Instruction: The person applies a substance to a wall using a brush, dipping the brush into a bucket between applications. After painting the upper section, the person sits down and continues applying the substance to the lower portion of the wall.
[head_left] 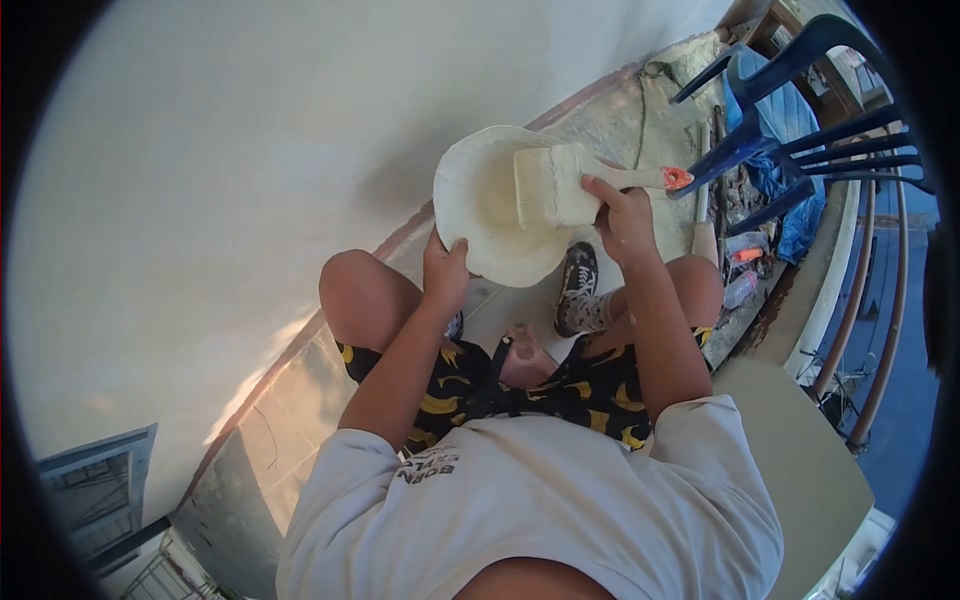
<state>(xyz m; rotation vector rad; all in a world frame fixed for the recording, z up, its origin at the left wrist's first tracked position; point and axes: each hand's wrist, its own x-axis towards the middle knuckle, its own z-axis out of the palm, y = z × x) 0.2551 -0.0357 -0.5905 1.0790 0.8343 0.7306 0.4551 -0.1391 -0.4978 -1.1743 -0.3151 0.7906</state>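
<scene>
My left hand (446, 270) is closed on the near left rim of a shallow, cream-coated paint bowl (470, 180), the thumb lying over its edge. The bowl is held up in front of my knees, close to the white wall. In my right hand (625, 220) is a wide paintbrush (560, 185), gripped where the handle meets the head, thumb on top. Its pale bristles point left over the bowl, and paint coats the head. The handle, with a red-orange tip, points right. My right-hand fingers are partly hidden beneath the brush.
A white wall (250, 150) rises along the left, with a reddish strip at its foot. A blue plastic chair (745, 140) lies at the upper right beside blue sheeting (800, 215) and plastic litter (740, 285). Brown railings (880, 300) run along the right edge.
</scene>
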